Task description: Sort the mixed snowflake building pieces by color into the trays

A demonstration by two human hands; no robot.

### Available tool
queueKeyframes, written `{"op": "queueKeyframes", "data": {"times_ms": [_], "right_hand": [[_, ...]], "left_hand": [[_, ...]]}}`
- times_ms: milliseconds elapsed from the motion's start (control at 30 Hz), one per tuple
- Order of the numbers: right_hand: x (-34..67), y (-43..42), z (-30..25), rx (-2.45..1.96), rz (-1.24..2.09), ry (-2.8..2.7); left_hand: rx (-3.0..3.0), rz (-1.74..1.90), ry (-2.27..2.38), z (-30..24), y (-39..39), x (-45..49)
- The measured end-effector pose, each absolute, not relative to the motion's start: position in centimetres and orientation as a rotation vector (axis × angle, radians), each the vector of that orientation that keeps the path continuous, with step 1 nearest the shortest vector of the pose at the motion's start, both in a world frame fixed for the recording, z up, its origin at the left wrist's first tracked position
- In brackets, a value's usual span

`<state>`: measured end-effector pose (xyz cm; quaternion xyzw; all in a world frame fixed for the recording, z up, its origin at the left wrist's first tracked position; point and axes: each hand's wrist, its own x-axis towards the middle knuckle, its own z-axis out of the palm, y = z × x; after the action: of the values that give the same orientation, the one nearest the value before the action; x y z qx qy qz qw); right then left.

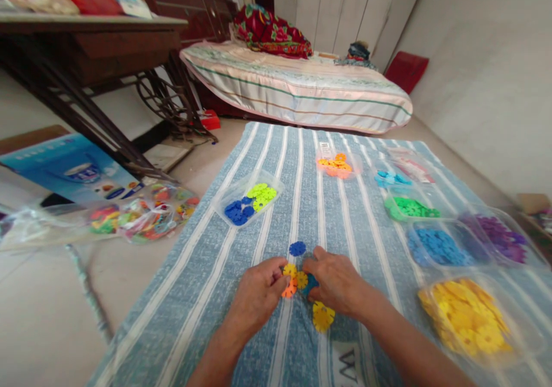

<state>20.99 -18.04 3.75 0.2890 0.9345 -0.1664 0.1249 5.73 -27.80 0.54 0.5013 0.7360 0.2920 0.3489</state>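
Note:
Between my hands is a small cluster of notched plastic discs: yellow discs, an orange disc and a blue-teal disc. My left hand pinches the cluster at its left side, by the yellow and orange discs. On the other side, my right hand has its fingers closed around the blue-teal disc. A dark blue disc lies on the striped cloth just beyond the cluster. Nearer to me, a yellow disc piece rests below my right hand.
A clear tub with dark blue and lime discs stands ahead left. On the right are tubs of yellow, blue, purple and green discs. Farther back are orange discs, a bed and a sewing-machine table.

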Motion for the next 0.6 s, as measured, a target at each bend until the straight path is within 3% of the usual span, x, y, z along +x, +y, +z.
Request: {"op": "queueKeyframes", "data": {"times_ms": [233, 500, 600], "right_hand": [[20.4, -18.0, 3.4, 0.859, -0.485, 2.751], [20.4, -19.6, 2.1, 0.661, -0.174, 3.002], [21.0, -19.4, 1.1, 0.733, -0.238, 3.064]], "left_hand": [[1.299, 0.750, 1.929, 0.6, -27.7, 5.5], [1.271, 0.763, 1.937, 0.3, -27.5, 5.4], [1.255, 0.779, 1.926, 0.2, -27.6, 5.3]]}}
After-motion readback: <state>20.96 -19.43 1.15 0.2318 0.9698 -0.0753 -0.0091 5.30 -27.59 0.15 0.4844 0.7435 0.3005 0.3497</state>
